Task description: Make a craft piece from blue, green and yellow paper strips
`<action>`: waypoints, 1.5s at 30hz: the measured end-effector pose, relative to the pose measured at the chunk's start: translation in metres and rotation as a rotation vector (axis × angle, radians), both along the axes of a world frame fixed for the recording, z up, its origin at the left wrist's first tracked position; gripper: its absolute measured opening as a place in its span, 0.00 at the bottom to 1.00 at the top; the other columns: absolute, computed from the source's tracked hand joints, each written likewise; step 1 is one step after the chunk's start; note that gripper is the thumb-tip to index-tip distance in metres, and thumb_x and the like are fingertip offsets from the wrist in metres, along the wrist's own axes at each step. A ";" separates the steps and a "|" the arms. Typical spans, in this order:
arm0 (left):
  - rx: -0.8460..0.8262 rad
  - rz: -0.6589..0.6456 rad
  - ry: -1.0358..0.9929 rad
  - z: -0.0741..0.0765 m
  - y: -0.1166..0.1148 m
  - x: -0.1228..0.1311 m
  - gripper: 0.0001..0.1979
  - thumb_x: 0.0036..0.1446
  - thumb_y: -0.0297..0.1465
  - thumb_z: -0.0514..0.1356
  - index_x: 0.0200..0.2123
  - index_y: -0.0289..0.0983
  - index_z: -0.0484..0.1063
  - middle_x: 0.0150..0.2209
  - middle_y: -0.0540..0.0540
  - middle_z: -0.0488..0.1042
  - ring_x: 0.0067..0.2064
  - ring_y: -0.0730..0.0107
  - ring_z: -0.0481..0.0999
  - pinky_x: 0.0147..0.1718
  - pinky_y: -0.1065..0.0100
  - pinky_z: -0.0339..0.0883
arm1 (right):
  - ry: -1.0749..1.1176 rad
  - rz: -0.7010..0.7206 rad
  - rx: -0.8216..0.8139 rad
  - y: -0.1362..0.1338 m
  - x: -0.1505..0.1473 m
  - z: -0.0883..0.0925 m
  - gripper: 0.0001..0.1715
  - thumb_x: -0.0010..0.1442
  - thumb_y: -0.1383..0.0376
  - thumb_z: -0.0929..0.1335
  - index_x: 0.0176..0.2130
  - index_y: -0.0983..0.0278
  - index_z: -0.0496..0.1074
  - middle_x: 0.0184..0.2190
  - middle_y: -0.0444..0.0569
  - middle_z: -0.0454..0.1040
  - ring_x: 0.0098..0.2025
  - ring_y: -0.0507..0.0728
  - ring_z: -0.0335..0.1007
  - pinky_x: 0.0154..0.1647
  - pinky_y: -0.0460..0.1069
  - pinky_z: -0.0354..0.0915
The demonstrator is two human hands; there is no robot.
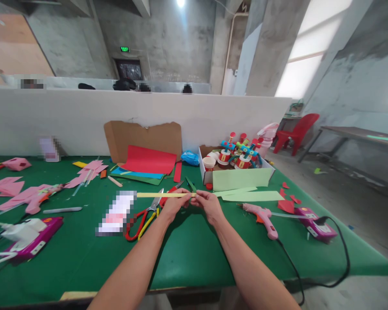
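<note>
Left hand [177, 204] and right hand [210, 204] both narrow, fingertips pinching the yellow paper strip [158, 195] near its right end. Strip runs out left of the left hand, over the scissors [152, 204]; exact right end hidden by fingers. Green pointed piece [190, 183] just beyond the fingertips, lower part covered, can't tell what it is. Flat slab [118, 214] left of left hand is pixelated, content unreadable. Forearms cut off at bottom edge of frame. Glue gun [261, 217] right of right hand, its cord leaves the counter [194, 258] edge

Writing: red-banded cups [224, 157] in the box [207, 176] beyond right hand carry marks, too small to read. Lit green sign [124, 49] far beyond left hand, also illegible. No brand readable
</note>
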State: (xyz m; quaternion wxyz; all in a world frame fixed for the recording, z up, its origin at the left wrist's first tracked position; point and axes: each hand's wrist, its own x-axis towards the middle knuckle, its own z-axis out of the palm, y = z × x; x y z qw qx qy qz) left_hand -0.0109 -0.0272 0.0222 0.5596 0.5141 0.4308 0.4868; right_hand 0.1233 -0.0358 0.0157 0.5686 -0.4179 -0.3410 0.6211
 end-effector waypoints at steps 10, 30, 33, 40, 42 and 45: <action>-0.016 0.066 0.010 -0.001 0.002 0.001 0.16 0.37 0.41 0.67 0.23 0.34 0.70 0.17 0.52 0.68 0.20 0.77 0.64 0.21 0.73 0.57 | -0.065 0.056 0.046 -0.002 -0.001 0.001 0.21 0.40 0.63 0.76 0.35 0.65 0.70 0.21 0.44 0.76 0.25 0.53 0.75 0.34 0.50 0.73; 0.022 0.028 0.095 0.001 0.002 -0.001 0.15 0.38 0.40 0.67 0.19 0.35 0.67 0.15 0.53 0.65 0.19 0.78 0.63 0.19 0.74 0.56 | -0.111 0.080 0.017 0.001 0.004 0.000 0.21 0.35 0.60 0.78 0.26 0.66 0.69 0.18 0.45 0.75 0.21 0.52 0.73 0.28 0.47 0.71; 0.024 0.014 0.097 0.002 0.001 -0.001 0.16 0.38 0.41 0.66 0.19 0.35 0.67 0.15 0.53 0.65 0.19 0.77 0.63 0.20 0.74 0.57 | -0.099 0.102 0.013 -0.001 0.005 0.000 0.21 0.35 0.61 0.78 0.27 0.67 0.70 0.19 0.46 0.75 0.23 0.52 0.74 0.30 0.47 0.72; -0.016 -0.008 0.055 -0.003 0.004 -0.002 0.18 0.36 0.42 0.67 0.20 0.35 0.67 0.16 0.53 0.66 0.19 0.78 0.63 0.20 0.74 0.58 | -0.084 0.116 0.014 -0.001 0.006 0.000 0.20 0.35 0.62 0.78 0.27 0.67 0.70 0.19 0.46 0.75 0.22 0.51 0.73 0.29 0.47 0.71; -0.032 -0.026 0.030 -0.005 0.005 -0.003 0.19 0.37 0.43 0.68 0.20 0.35 0.66 0.16 0.53 0.66 0.19 0.78 0.64 0.20 0.74 0.58 | -0.050 0.120 -0.011 0.000 0.006 0.000 0.20 0.35 0.63 0.78 0.27 0.67 0.70 0.19 0.45 0.75 0.22 0.51 0.73 0.29 0.46 0.71; -0.054 -0.039 -0.023 -0.006 0.004 -0.003 0.20 0.38 0.44 0.67 0.23 0.35 0.66 0.17 0.54 0.65 0.20 0.78 0.64 0.21 0.73 0.58 | 0.017 0.095 -0.066 0.001 0.006 0.000 0.19 0.36 0.64 0.78 0.27 0.66 0.70 0.20 0.44 0.75 0.23 0.51 0.73 0.27 0.45 0.71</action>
